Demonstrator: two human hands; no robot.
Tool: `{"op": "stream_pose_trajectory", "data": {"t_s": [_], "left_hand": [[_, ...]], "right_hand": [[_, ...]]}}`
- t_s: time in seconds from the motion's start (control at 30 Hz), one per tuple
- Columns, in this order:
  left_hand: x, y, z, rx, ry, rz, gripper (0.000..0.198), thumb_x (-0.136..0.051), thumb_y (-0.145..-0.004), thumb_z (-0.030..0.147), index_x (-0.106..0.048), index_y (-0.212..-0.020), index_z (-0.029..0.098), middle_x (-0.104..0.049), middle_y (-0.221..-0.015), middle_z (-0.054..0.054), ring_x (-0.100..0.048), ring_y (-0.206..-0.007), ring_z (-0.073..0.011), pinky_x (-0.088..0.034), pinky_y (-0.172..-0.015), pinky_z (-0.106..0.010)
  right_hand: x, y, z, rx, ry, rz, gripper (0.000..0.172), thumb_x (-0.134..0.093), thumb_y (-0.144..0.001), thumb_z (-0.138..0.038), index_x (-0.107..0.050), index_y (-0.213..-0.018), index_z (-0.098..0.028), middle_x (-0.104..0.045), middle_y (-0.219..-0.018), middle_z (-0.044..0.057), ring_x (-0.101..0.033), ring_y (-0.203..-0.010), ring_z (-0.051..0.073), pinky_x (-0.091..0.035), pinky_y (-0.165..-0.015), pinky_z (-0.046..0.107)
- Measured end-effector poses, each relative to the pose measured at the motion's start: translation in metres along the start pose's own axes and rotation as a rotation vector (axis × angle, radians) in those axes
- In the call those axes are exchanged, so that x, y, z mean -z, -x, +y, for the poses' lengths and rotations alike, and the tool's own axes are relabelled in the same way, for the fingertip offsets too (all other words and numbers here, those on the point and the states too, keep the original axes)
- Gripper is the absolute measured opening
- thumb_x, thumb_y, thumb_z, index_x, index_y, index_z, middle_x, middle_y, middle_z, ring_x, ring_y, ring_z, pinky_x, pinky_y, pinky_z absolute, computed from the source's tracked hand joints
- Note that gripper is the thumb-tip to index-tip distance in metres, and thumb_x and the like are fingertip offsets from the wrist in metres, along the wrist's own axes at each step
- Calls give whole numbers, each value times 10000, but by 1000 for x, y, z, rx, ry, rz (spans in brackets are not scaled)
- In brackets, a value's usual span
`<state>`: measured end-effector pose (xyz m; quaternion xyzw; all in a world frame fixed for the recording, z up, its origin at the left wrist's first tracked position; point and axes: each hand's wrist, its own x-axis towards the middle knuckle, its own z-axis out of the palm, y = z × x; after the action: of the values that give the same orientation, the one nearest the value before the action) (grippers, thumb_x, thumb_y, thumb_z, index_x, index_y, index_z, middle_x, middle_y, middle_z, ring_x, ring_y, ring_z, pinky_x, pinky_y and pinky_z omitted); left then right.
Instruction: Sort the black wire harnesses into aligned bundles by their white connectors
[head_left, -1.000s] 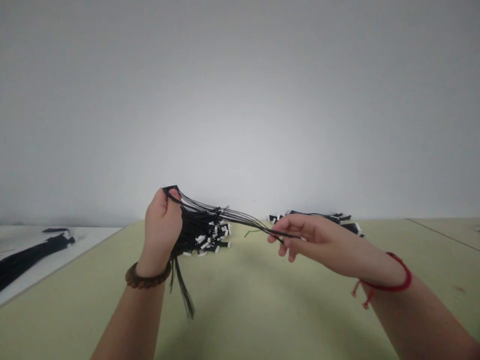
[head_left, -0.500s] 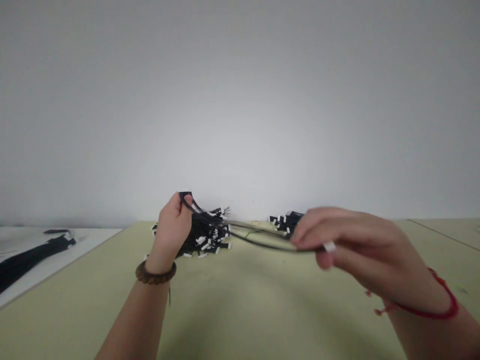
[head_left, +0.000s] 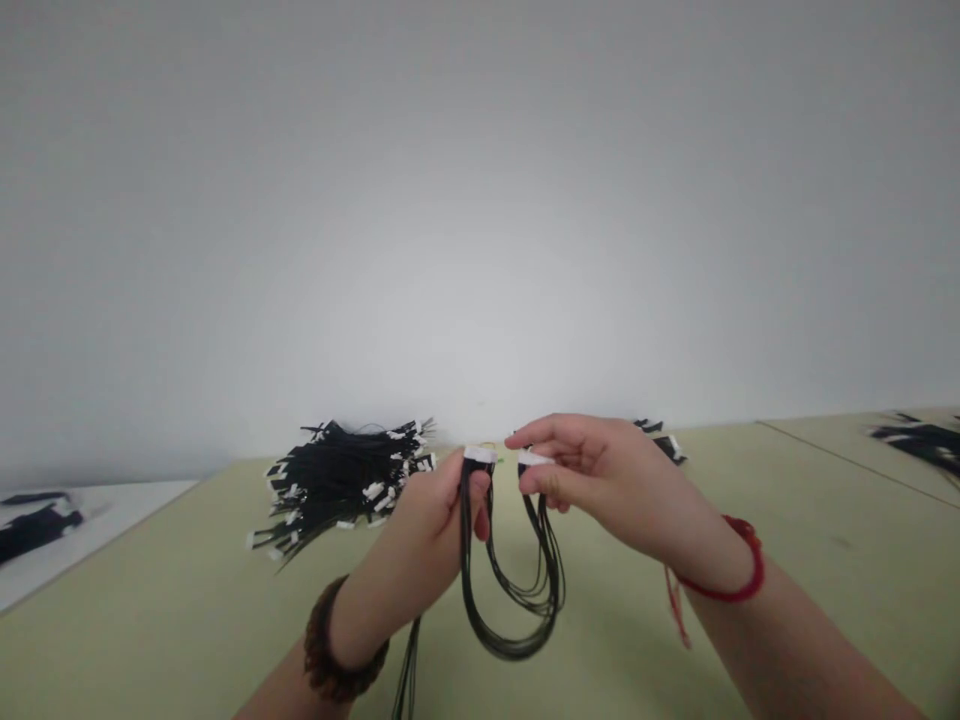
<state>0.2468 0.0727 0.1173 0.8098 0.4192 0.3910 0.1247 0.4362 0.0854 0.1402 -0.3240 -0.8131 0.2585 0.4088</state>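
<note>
Several thin black wires (head_left: 512,640) hung in a slack loop at the lower middle of the frame, their ends gathered into a left white connector (head_left: 478,455) and a right white connector (head_left: 534,458), held just apart. A further strand of wire (head_left: 409,675) trailed down at the bottom edge, below the left wrist.

The left hand (head_left: 427,520) gripped its connector from below, with its fingers (head_left: 481,522) closed around the wires, though the exact pinch was partly hidden. The right hand (head_left: 607,480) pinched the other connector between thumb and forefinger, while its remaining fingers curled loosely behind.

The wires looked light, limp and likely to tangle. The small plastic connectors seemed the firmest places to take hold, though they may be fragile, so holding the housing itself looked safer than pulling on the wires. No brand, label or readable writing could be made out.

Beyond the hands, a large bundle of black wires (head_left: 337,480) with white ends lay on the pale green table (head_left: 150,610) at centre left. A smaller bunch (head_left: 664,440) showed behind the right hand, and another (head_left: 919,445) lay at the far right. At the left edge, a black bundle (head_left: 30,527) rested on a white sheet (head_left: 127,505). A dark beaded bracelet (head_left: 337,640) circled the left wrist, and a red cord (head_left: 724,575) circled the right.
</note>
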Motion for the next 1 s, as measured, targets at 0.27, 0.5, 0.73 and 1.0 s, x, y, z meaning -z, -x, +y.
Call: {"op": "stream_pose_trajectory", "data": {"t_s": [0.27, 0.5, 0.73, 1.0], "left_hand": [[-3, 7, 16, -20, 37, -55, 275, -316, -941, 281, -434, -709, 194, -447, -550, 63, -393, -484, -89, -296, -485, -210], [-2, 7, 15, -106, 18, -119, 275, -322, -933, 244, -363, -664, 202, -434, -617, 50, -371, -546, -102, -279, -530, -224], [-4, 6, 17, -46, -8, -153, 209, -312, -934, 246, -418, -758, 203, -529, -713, 19, -434, -605, -122, -294, -561, -238], [-4, 5, 15, 85, 270, -198, 265, -389, -911, 360, -413, -704, 197, -434, -615, 47, -369, -562, -104, -282, -542, -237]], "right_hand": [[-5, 2, -12, 43, 127, 49, 225, -623, -756, -234, -668, -976, -249, -672, -786, -29, -562, -663, 93, -403, -653, 211], [-1, 5, -9, -47, 25, -85, 141, -623, -747, -270, -656, -880, -237, -669, -771, -35, -595, -657, 103, -419, -571, 194], [-2, 3, -6, -90, -23, -95, 132, -636, -738, -303, -654, -824, -204, -645, -699, -19, -569, -641, 103, -395, -558, 190], [-2, 3, -7, -140, -144, -99, 191, -644, -733, -336, -604, -715, -150, -540, -588, -16, -426, -532, 76, -280, -469, 199]]}}
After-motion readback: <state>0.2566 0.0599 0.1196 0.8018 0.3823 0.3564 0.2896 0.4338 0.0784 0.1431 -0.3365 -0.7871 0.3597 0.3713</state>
